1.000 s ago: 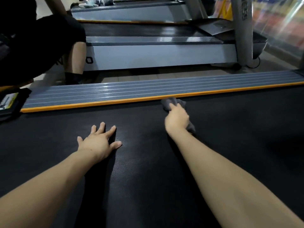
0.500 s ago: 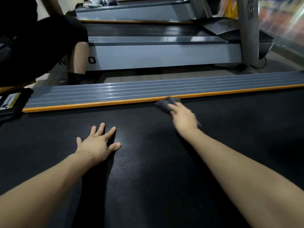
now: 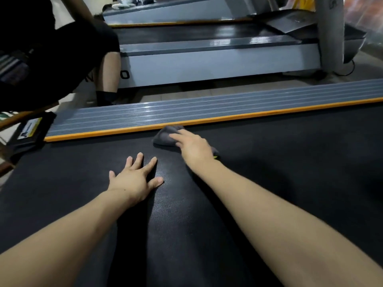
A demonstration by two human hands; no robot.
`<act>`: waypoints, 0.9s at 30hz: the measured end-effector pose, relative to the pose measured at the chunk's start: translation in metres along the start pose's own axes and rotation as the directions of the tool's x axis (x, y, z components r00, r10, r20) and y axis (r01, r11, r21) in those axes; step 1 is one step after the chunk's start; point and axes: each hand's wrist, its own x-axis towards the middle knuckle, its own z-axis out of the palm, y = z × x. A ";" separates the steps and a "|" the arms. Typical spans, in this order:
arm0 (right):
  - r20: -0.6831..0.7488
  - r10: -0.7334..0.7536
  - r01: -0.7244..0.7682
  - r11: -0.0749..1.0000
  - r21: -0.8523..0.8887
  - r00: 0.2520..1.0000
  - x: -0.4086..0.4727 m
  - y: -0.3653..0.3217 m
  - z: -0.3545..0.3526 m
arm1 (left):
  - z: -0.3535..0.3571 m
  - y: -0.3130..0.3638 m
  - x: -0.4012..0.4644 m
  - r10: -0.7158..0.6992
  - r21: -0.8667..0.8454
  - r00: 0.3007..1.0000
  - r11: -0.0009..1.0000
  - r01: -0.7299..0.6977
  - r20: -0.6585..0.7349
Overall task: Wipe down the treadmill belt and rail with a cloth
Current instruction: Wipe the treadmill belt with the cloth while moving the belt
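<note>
The black treadmill belt (image 3: 279,172) fills the lower view. Along its far edge runs the grey ribbed rail (image 3: 186,112) with an orange strip. A grey cloth (image 3: 164,136) lies on the belt right beside the orange strip. My right hand (image 3: 191,147) presses flat on the cloth with straight fingers, covering its right part. My left hand (image 3: 135,179) rests on the belt with fingers spread, a little nearer to me and left of the cloth.
A person in black (image 3: 51,59) crouches at the upper left, one leg on the floor beyond the rail. A second treadmill (image 3: 217,59) stands parallel behind, with an upright post (image 3: 329,34) at the right. A black end cap with a label (image 3: 29,129) sits at the rail's left end.
My right hand has slid the cloth leftwards along the belt beside the orange strip. My left hand stays planted on the belt.
</note>
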 end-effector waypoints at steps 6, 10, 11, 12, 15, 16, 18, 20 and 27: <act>-0.167 0.354 -0.370 0.926 -0.077 0.920 -0.046 0.128 -0.071 | 0.004 -0.001 -0.002 -0.002 -0.002 1.000 1.000 0.002 -0.015; -0.127 0.404 -0.421 0.893 -0.159 0.906 -0.052 0.131 -0.073 | 0.003 -0.001 -0.002 -0.006 -0.002 1.000 1.000 0.006 -0.007; -0.100 0.380 -0.392 0.900 -0.190 0.920 -0.053 0.129 -0.071 | 0.003 -0.001 -0.002 -0.007 -0.005 1.000 1.000 0.007 -0.002; -0.076 0.364 -0.372 0.905 -0.205 0.928 -0.054 0.130 -0.070 | 0.002 -0.001 -0.002 -0.007 -0.007 1.000 1.000 0.007 0.002; -0.066 0.410 -0.416 0.892 -0.176 0.909 -0.052 0.135 -0.075 | 0.002 -0.001 -0.003 -0.005 -0.013 1.000 1.000 0.005 0.005; -0.091 0.424 -0.433 0.885 -0.172 0.901 -0.051 0.133 -0.074 | 0.002 -0.001 -0.003 -0.005 -0.013 1.000 1.000 0.005 0.004; -0.163 0.445 -0.468 0.870 -0.156 0.881 -0.046 0.125 -0.069 | 0.003 -0.001 -0.004 -0.002 -0.012 1.000 1.000 0.002 0.004; -0.229 0.456 -0.492 0.860 -0.138 0.860 -0.040 0.109 -0.060 | 0.004 -0.002 -0.004 0.002 -0.013 1.000 1.000 -0.002 -0.001; -0.115 0.098 -0.105 0.993 -0.053 0.988 0.003 -0.023 0.023 | 0.004 -0.002 -0.002 0.000 -0.021 1.000 1.000 0.000 0.004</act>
